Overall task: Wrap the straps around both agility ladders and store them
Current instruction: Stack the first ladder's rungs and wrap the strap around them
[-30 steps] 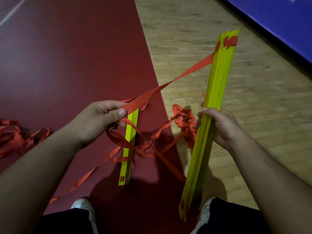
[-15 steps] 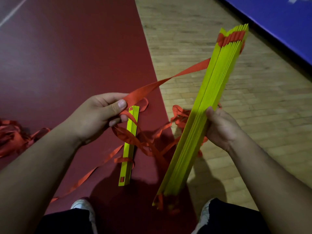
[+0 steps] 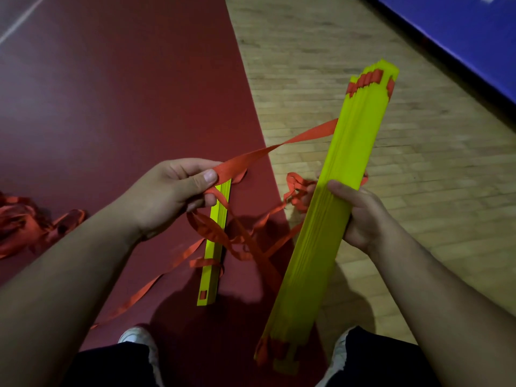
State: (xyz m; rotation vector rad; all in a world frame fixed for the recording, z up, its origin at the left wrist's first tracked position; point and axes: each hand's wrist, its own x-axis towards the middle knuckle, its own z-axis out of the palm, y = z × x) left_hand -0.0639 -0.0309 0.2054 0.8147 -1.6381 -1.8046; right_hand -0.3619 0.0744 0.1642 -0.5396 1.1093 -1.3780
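My right hand grips a thick bundle of yellow ladder rungs around its middle, held slanted in the air with its broad flat side towards me. Red strap ends show at both ends of the bundle. My left hand pinches a flat red strap that stretches taut up to the right and goes behind the bundle. A second, thinner stack of yellow rungs lies on the floor below my left hand, with loose red strap tangled over it.
A dark red floor area meets wooden flooring along a slanted line. A blue mat fills the top right. More heaped red strap lies at the left edge. My two shoes show at the bottom.
The bundle in my right hand has turned from edge-on to its broad side facing me, and its lower end swung left. My left hand has kept its hold on the taut strap.
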